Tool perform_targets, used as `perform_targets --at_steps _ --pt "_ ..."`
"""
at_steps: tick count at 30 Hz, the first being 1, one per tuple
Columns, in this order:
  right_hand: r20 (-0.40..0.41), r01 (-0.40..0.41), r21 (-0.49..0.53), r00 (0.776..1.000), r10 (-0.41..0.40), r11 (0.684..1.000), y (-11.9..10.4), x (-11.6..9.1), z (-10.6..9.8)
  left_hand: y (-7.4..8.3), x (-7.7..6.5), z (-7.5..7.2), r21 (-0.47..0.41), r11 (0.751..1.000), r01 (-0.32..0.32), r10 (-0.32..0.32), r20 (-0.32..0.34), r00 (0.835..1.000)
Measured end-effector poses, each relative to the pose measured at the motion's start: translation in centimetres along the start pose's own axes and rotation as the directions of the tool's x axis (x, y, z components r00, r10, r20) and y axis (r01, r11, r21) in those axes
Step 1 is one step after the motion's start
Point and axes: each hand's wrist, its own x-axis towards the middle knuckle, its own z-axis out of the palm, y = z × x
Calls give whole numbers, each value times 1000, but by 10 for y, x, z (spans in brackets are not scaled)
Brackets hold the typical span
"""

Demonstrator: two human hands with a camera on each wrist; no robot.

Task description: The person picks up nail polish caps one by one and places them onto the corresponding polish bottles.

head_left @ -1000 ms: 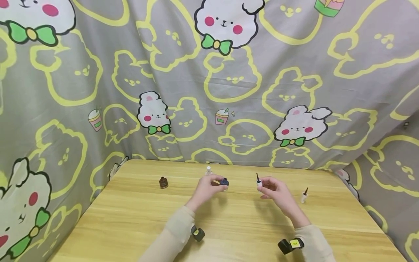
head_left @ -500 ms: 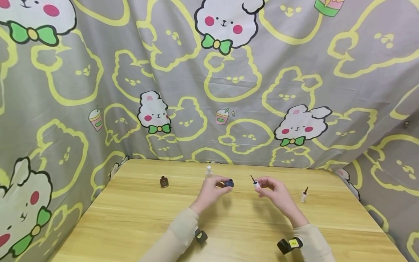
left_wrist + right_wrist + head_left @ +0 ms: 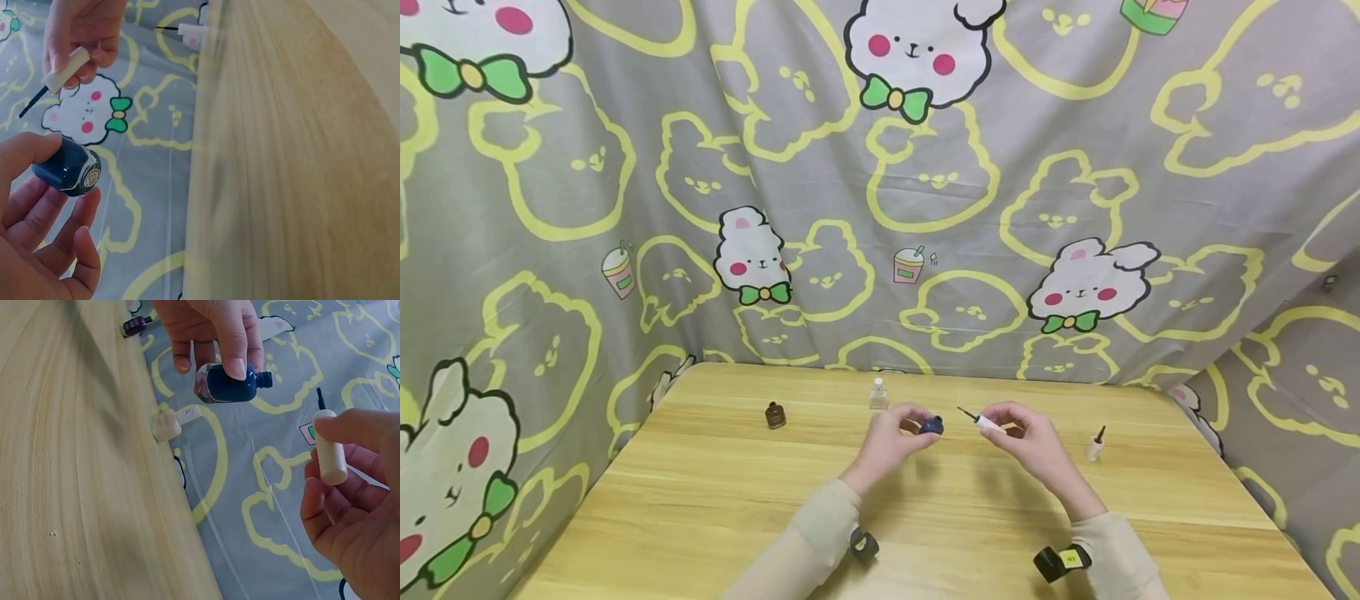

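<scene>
Just right of centre in the lower half of the head view, a dark blue nail polish bottle (image 3: 931, 426) is tilted, its threaded neck bare. The left hand (image 3: 891, 435) pinches it between thumb and fingers. Just to its right in the frame, the right hand (image 3: 1028, 432) grips a white brush cap (image 3: 991, 424) with thumb and fingers, its dark brush (image 3: 967, 413) aimed toward the bottle's neck but apart from it. Behind the left hand stands a pale nail polish bottle (image 3: 878, 396), white-capped. Left of centre stands a dark brown nail polish bottle (image 3: 775, 416); toward the right, a second white brush cap (image 3: 1095, 447) stands brush up. All three rest on a wooden table (image 3: 700, 492), before a grey cartoon-print cloth (image 3: 827, 183) filling the upper frame.
</scene>
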Motion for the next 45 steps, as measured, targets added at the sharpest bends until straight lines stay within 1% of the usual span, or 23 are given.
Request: perform_targets --at_steps 4,7,9,13,18,19,21,22,25,27,30,35,45 --pt "-9 89 -58 996 -89 994 -4 -1 1 0 0 1 7 1000 -14 14 3 1000" --pt "-26 166 -132 985 -171 977 -4 0 2 1 1 2 7 1000 -28 28 9 1000" --pt "-35 218 -192 973 -229 957 -5 0 1 2 0 2 8 999 -36 36 12 999" --pt "-40 295 -290 947 -319 910 -6 0 1 3 -1 3 7 999 -54 54 20 998" --pt "-17 366 -344 918 -395 865 -9 0 1 1 0 5 11 993 -114 113 21 993" --pt "-13 375 -350 914 -405 859 -10 0 1 0 0 6 21 990 -138 138 18 990" --pt "-8 387 -355 909 -416 851 -11 -1 2 -1 0 7 33 988 -154 153 15 988" --pt "-6 388 -358 908 -418 849 -11 -1 2 -2 0 7 33 988 -149 148 15 989" --pt "-6 389 -365 908 -420 846 -12 -1 2 -1 0 7 27 992 -123 123 21 992" --pt "-5 386 -369 909 -417 846 -12 -1 2 0 0 7 18 996 -92 91 28 995" --pt "-2 381 -375 911 -412 845 -12 -1 2 1 -1 7 17 997 -80 80 33 996" --pt "6 368 -390 918 -397 844 -11 -2 3 2 -2 7 19 996 -84 84 34 996" --pt "37 326 -419 938 -343 847 -14 -3 3 2 -4 9 26 996 -80 79 39 996"
